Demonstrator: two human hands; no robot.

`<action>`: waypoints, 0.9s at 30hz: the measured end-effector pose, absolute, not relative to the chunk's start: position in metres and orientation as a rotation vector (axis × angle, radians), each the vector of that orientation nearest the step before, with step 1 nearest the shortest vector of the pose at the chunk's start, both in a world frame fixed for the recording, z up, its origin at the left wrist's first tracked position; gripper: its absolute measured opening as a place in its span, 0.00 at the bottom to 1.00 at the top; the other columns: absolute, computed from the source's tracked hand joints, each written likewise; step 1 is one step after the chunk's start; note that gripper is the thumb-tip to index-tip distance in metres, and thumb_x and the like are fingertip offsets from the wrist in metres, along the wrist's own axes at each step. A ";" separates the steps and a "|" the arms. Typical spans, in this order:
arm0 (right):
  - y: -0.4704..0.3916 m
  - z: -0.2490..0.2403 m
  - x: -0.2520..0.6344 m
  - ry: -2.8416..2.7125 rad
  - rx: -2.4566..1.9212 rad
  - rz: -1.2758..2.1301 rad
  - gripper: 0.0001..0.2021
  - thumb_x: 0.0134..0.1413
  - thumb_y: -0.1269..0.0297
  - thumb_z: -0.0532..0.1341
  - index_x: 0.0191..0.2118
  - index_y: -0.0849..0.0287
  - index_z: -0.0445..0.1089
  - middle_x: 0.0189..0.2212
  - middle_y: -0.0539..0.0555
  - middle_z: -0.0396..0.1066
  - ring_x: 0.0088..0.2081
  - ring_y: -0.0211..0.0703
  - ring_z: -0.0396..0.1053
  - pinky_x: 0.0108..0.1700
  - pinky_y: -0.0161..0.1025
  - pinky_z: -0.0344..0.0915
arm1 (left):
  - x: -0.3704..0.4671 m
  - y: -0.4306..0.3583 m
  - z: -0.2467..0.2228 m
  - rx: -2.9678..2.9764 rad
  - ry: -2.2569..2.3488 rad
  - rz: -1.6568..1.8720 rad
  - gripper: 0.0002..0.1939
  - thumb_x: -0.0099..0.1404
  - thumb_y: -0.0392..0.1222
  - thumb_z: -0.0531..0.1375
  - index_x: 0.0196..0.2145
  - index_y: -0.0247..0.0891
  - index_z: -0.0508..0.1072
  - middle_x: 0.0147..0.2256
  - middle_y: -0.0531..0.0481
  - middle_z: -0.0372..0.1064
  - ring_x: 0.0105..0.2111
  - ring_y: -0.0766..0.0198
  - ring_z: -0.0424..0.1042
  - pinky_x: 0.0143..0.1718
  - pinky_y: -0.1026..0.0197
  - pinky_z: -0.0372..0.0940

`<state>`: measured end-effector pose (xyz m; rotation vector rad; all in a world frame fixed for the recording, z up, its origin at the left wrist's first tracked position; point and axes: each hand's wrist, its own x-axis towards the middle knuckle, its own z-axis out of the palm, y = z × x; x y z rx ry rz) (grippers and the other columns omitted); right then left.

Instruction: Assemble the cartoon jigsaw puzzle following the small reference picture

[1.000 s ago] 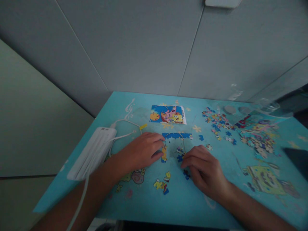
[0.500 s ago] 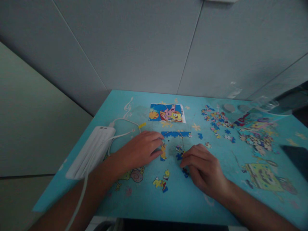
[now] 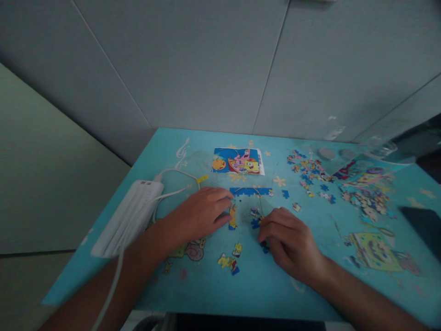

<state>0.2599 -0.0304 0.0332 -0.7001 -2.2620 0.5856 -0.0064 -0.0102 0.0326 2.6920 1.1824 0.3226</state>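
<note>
My left hand [image 3: 210, 211] lies on the table with its fingers apart, the tips touching the left side of a partly joined puzzle. That puzzle has a blue top strip [image 3: 251, 191] and an orange-yellow side strip [image 3: 233, 218]. My right hand [image 3: 287, 236] is closed, its fingertips over a few dark blue pieces [image 3: 255, 223]; what it pinches is hidden. Nearer the front edge lie joined yellow pieces [image 3: 225, 261]. Behind the strip rests a picture card [image 3: 237, 161] with cartoon figures. A single blue piece [image 3: 285, 194] sits right of the strip.
On the left, a white power strip [image 3: 129, 218] has cables running under and beside my left arm. Loose pieces [image 3: 367, 202] are heaped at the right by a clear bag [image 3: 375, 170]. A dark flat object [image 3: 422, 227] lies at the right edge. A grey wall stands behind.
My right hand's fingers have shifted slightly over the dark pieces, covering more of the lower one. The left hand stays in place. The whole view has moved a little.
</note>
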 end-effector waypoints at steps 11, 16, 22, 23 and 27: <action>-0.017 0.047 0.276 -2.227 -0.824 0.428 0.13 0.57 0.79 0.55 0.33 0.55 0.73 0.31 0.53 0.74 0.33 0.44 0.72 0.38 0.45 0.67 | -0.007 -0.009 0.030 2.725 1.177 0.352 0.09 0.70 0.43 0.62 0.45 0.36 0.75 0.52 0.43 0.72 0.51 0.52 0.73 0.55 0.46 0.69; 0.014 0.058 0.314 -1.927 -1.254 0.115 0.14 0.56 0.78 0.55 0.31 0.53 0.74 0.31 0.51 0.75 0.34 0.45 0.74 0.40 0.44 0.69 | -0.009 -0.009 0.027 2.755 1.163 0.348 0.08 0.71 0.42 0.61 0.44 0.36 0.75 0.52 0.43 0.72 0.51 0.52 0.73 0.54 0.46 0.70; 0.026 0.048 0.320 -2.100 -1.317 0.139 0.12 0.57 0.75 0.56 0.36 0.56 0.76 0.35 0.53 0.77 0.37 0.47 0.75 0.44 0.45 0.69 | -0.008 -0.010 0.027 2.765 1.144 0.332 0.09 0.72 0.43 0.60 0.45 0.35 0.74 0.51 0.42 0.71 0.51 0.53 0.73 0.54 0.47 0.70; 0.025 0.047 0.318 -2.129 -1.312 0.155 0.12 0.57 0.75 0.56 0.37 0.56 0.77 0.36 0.54 0.77 0.38 0.47 0.75 0.45 0.46 0.69 | -0.007 -0.010 0.028 2.764 1.144 0.329 0.09 0.72 0.43 0.60 0.45 0.35 0.74 0.51 0.42 0.71 0.50 0.53 0.73 0.54 0.47 0.70; 0.021 0.043 0.313 -2.140 -1.314 0.189 0.13 0.58 0.76 0.56 0.37 0.56 0.77 0.37 0.53 0.77 0.38 0.47 0.75 0.44 0.45 0.70 | -0.007 -0.010 0.029 2.772 1.134 0.341 0.09 0.72 0.43 0.60 0.44 0.35 0.74 0.51 0.42 0.71 0.50 0.53 0.73 0.55 0.46 0.69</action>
